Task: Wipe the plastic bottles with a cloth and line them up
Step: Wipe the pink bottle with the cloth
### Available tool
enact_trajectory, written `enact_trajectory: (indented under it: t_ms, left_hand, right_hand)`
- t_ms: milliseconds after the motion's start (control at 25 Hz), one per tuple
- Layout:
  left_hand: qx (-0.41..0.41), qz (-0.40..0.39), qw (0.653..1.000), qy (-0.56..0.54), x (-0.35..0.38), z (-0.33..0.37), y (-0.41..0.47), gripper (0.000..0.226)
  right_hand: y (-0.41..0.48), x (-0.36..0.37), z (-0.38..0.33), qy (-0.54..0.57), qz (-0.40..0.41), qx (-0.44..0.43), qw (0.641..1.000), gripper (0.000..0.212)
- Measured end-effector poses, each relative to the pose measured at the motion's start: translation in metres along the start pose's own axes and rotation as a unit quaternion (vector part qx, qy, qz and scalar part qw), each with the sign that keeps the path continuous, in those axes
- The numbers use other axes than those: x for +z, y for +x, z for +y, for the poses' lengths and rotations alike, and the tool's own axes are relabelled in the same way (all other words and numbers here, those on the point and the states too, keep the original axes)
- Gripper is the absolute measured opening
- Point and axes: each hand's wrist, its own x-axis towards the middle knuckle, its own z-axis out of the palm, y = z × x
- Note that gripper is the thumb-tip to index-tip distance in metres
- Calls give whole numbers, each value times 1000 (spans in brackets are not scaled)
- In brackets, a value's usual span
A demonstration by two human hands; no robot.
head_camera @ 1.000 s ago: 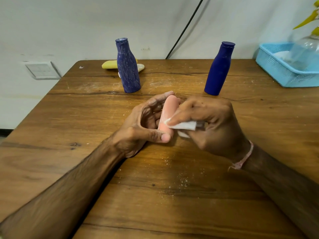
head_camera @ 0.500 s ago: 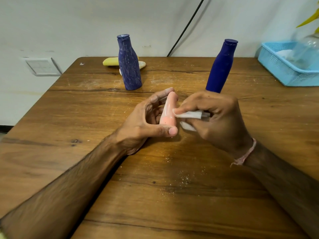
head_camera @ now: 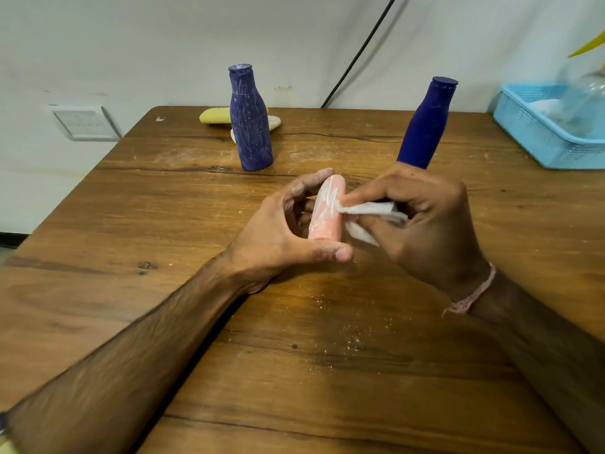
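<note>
Left grip (head_camera: 278,231) clamps white-streaked pink bottle (head_camera: 327,213); right grip (head_camera: 429,224) pinches white cloth (head_camera: 370,209).

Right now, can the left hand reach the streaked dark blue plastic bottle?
Probably, once freed: the left hand grips the pink plastic bottle; bare wooden table lies before the streaked blue bottle.

The right hand (head_camera: 425,224) has slid the cloth (head_camera: 366,209) up the pink bottle (head_camera: 327,211) toward its middle.
</note>
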Motion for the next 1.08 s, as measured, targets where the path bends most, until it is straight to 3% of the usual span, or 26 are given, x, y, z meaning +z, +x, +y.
enact_trajectory:
  t_ms: [120,200,400,520,640,800,920,1080]
  left_hand:
    - [17,37,996,80,0,-2,1,130]
    - [23,54,985,164,3,1,0,136]
    - [57,84,924,368,9,7,-1,136]
    - [46,82,915,391,10,7,0,138]
    - [48,76,914,396,10,7,-1,132]
    - [38,71,913,399,9,4,1,135]
    - [37,66,912,402,8,2,2,134]
    - [43,61,914,399,9,1,4,141]
  right_hand:
    - [-1,0,-3,0,-61,-43,997,13]
    - [1,-2,-1,-35,-45,-18,998,14]
    - [1,1,-2,-41,-140,-51,988,18]
    - [4,0,-1,-91,-106,-24,990,19]
    - [0,6,-4,-69,-179,-69,979,22]
    - [4,1,4,-84,-138,-20,987,22]
    - [-1,5,1,-66,-198,-67,976,21]
    - [2,6,6,-89,-125,-15,988,23]
